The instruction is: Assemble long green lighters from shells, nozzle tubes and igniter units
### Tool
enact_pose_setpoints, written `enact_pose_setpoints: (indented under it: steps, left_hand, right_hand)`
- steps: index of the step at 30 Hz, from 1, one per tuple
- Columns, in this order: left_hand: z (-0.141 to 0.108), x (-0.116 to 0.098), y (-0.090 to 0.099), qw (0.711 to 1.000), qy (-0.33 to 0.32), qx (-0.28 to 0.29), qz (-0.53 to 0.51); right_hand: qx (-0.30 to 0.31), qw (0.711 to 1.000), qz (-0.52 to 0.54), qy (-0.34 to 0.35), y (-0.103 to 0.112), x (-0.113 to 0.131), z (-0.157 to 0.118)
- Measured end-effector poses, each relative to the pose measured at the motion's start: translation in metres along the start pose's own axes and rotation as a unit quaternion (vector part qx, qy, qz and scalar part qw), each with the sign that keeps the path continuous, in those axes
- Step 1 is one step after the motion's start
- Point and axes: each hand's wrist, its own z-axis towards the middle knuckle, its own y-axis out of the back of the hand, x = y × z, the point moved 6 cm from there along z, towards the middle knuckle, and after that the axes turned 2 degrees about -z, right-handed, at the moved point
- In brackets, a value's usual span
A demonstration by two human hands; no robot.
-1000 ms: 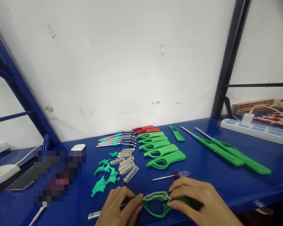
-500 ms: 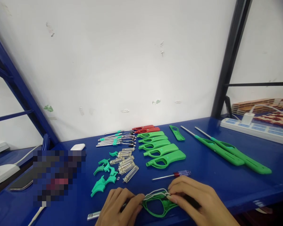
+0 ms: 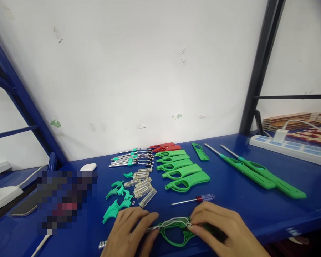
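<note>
A green half shell (image 3: 173, 237) with an open loop lies at the table's front edge. White wires (image 3: 173, 221) run along its upper side. My right hand (image 3: 222, 228) pinches the wires at the shell's right part, thumb and fingers together. Fingers bent, my left hand (image 3: 131, 230) is closed around a metal rod (image 3: 102, 245) whose end sticks out to the left; its inner end meets the shell's left tip. The palm hides the middle of the rod. Just behind the hands lies a screwdriver (image 3: 194, 199) with a red and clear handle.
Behind are teal triggers (image 3: 112, 210), clear tanks (image 3: 144, 189), metal rods with wires (image 3: 123, 161), green shells (image 3: 187, 181) and red shells (image 3: 167, 147). Two long green lighters (image 3: 259, 175) lie right, before a power strip (image 3: 289, 147). A phone (image 3: 25, 207) is at left.
My left hand has shifted slightly left and its fingertips have moved back from the shell's tip, baring the rod's inner end. My right hand stays nearly in place on the wires.
</note>
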Motion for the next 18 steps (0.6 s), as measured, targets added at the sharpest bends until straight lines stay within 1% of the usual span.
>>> enact_pose_setpoints:
  steps: [3,4,6,7,9,11,13,14,18]
  left_hand:
    - [0.012,0.019,0.018,0.999,0.028,-0.004,0.042]
    - [0.015,0.026,0.023,0.998,0.027,0.015,0.054]
    - [0.017,0.046,0.033,0.995,0.058,0.042,0.068]
    - [0.016,0.057,0.037,0.992,0.085,0.066,0.059]
    - [0.007,0.079,0.041,0.978,0.161,0.127,0.049]
    - [-0.006,0.095,0.043,0.95,0.24,0.192,0.058]
    - [-0.017,0.103,0.043,0.925,0.288,0.238,0.069]
    - [-0.02,0.104,0.041,0.917,0.299,0.253,0.072]
    - [-0.023,0.103,0.03,0.903,0.319,0.278,0.075]
  right_hand:
    - [-0.006,1.0,-0.002,0.005,0.001,0.002,0.0]
    - [-0.01,1.0,-0.004,0.007,0.002,0.002,0.001]
    - [-0.013,1.0,-0.006,0.011,0.002,0.003,0.001]
    - [-0.015,1.0,-0.005,0.014,0.002,0.003,0.001]
    - [-0.018,1.0,-0.004,0.022,0.002,0.004,0.001]
    - [-0.025,0.999,-0.005,0.03,0.002,0.004,0.002]
    - [-0.032,0.999,-0.009,0.037,0.003,0.005,0.003]
    - [-0.033,0.999,-0.011,0.039,0.003,0.005,0.003]
    - [-0.032,0.998,-0.015,0.044,0.005,0.006,0.004]
